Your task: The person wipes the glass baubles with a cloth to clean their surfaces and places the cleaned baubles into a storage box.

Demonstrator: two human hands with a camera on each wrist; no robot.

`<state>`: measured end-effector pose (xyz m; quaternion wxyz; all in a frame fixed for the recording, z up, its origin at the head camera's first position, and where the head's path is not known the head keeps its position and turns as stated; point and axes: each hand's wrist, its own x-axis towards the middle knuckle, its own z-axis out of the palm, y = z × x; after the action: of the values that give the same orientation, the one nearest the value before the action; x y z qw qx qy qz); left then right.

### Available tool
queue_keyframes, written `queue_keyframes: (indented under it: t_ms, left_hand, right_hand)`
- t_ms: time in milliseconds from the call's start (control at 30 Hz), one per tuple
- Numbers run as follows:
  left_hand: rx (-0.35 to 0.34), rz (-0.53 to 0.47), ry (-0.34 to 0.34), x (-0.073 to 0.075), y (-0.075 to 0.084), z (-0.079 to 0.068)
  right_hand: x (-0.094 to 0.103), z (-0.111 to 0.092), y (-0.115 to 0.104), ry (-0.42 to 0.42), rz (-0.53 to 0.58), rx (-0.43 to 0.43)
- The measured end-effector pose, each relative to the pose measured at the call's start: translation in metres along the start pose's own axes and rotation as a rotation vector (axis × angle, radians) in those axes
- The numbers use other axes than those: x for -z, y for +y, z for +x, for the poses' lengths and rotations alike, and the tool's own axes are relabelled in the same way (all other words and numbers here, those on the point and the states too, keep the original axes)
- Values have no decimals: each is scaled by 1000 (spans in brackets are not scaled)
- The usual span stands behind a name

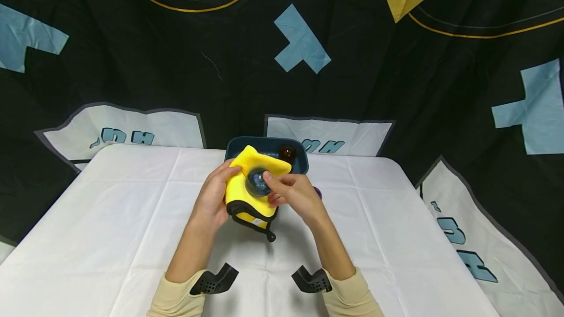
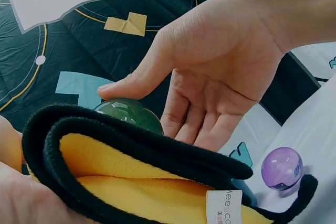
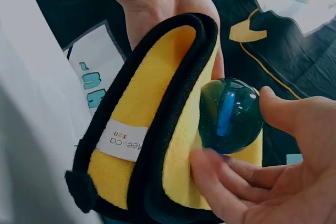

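A folded yellow cloth (image 1: 257, 158) with black edging lies across my left hand (image 1: 211, 199), which grips it from the left side. Against the cloth's yellow face sits a clear, dark-looking ball (image 1: 256, 183). My right hand (image 1: 301, 197) pinches this ball, thumb on its near side and fingers curled beneath, as the right wrist view shows. There the ball (image 3: 231, 116) has a blue streak across it and rests right at the cloth. A white label (image 2: 224, 208) and a black loop hang at the cloth's lower end. Most left fingers are hidden behind the cloth.
Just beyond the hands stands a dark blue bin (image 1: 304, 163) holding a dark amber ball (image 1: 287, 153). A purple ball (image 2: 282, 169) lies on the white-covered table (image 1: 110, 229), partly behind my right hand in the head view. A black patterned curtain (image 1: 238, 72) hangs behind the table.
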<state>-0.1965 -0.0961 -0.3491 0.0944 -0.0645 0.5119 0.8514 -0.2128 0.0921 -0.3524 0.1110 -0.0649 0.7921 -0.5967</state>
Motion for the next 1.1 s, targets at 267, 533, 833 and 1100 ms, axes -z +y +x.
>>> queue_keyframes:
  t_ms: [267, 533, 833, 1100]
  left_hand:
    - [-4, -31, 7, 1, 0, 0]
    - [7, -41, 19, 2, 4, -2]
    - [5, -37, -1, 2, 4, -2]
    - [7, -12, 15, 2, 2, -2]
  right_hand:
    - [-10, -8, -4, 176, 88, 193]
    - [-12, -16, -12, 119, 16, 197]
    - [-9, -14, -9, 106, 50, 157]
    - [-2, -10, -6, 47, 65, 51]
